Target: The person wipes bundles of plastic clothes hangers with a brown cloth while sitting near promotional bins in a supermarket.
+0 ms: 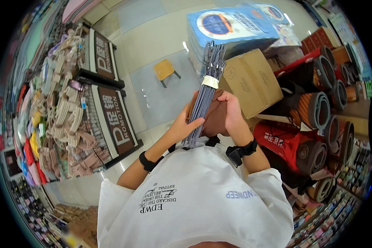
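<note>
A bundle of thin grey clothes hangers [204,100] lies lengthwise across my hands, its hooks pointing away from me and a pale band [210,82] wrapped round it near the hooks. My left hand [186,122] grips the bundle from its left side, the thumb laid over the hanger rods. A brown cloth-like item [218,117] sits under and to the right of the bundle. My right hand [232,108] holds this brown item at its right edge, thumb on top. The parts of the fingers beneath the bundle are hidden.
Two promotion bins [116,121] heaped with hangers stand at the left. A small wooden stool [164,68] stands on the floor ahead. A cardboard box [252,83] and large blue plastic-wrapped packs [235,28] are beyond my hands to the right. Rolled mats [319,111] are stacked at the right.
</note>
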{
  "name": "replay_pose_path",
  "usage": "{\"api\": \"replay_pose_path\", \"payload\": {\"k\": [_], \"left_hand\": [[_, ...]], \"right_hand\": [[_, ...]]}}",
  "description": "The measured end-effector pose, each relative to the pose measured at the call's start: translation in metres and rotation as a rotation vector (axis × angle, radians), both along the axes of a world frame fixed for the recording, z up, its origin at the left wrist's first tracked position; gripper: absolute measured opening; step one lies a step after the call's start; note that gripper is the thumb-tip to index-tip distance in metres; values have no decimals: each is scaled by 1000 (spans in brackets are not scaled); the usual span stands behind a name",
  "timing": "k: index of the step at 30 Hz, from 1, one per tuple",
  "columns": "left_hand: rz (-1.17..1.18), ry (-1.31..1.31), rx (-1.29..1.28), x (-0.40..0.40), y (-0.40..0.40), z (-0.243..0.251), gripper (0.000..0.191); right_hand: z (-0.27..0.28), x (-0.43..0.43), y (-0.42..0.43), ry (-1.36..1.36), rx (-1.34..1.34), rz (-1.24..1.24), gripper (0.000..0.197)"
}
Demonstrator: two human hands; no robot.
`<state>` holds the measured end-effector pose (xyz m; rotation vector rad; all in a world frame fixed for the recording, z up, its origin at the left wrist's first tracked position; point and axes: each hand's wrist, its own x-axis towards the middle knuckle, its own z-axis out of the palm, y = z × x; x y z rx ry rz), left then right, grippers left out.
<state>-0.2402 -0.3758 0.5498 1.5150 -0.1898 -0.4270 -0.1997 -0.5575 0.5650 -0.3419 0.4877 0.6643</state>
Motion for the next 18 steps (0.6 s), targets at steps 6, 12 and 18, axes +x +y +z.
{"api": "replay_pose_path", "payload": {"k": [6,12,18], "left_hand": [[-111,-34,256,7,17,13,74],[62,-159,589,-22,54,28,59],[172,46,507,-82,105,43,71]], "right_hand": [[16,-2,3,-64,287,-105,49],[-12,-5,38,-152,260,269,44],[-26,-42,89,-239,-410,585,36]]}}
